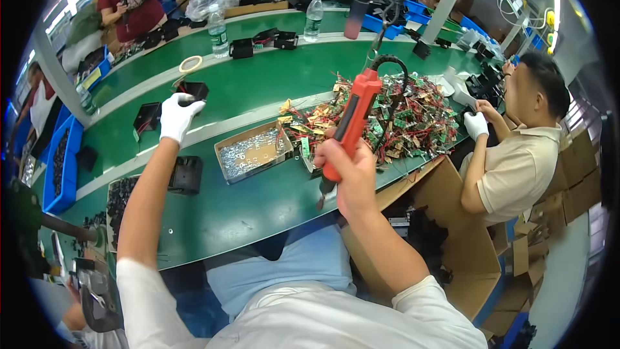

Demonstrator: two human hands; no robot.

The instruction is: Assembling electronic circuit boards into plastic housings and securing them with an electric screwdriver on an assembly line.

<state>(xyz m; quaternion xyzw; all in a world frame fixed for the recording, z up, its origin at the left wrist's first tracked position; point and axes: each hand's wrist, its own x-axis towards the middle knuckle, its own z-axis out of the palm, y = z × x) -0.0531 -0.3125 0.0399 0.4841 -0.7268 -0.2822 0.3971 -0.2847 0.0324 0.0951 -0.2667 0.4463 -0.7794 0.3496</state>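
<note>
My left hand [179,117], in a white glove, reaches over the green bench with its fingers closed on the edge of a black plastic housing [197,91]. Another open black housing [147,118] with wires lies just left of it. My bare right hand [352,168] grips a red electric screwdriver [355,119], its tip pointing down above the bench's near edge. A black cable [399,68] loops from the tool's top. Between my hands sits a shallow cardboard tray [255,171] of small shiny metal parts. One more black housing [185,175] rests near my left forearm.
A big heap of wired circuit boards [413,116] covers the bench at right. Beyond it a co-worker [516,155] handles parts. An open carton [465,245] stands below the edge. Bottles [313,18] line the far side; a blue bin [61,165] is at left.
</note>
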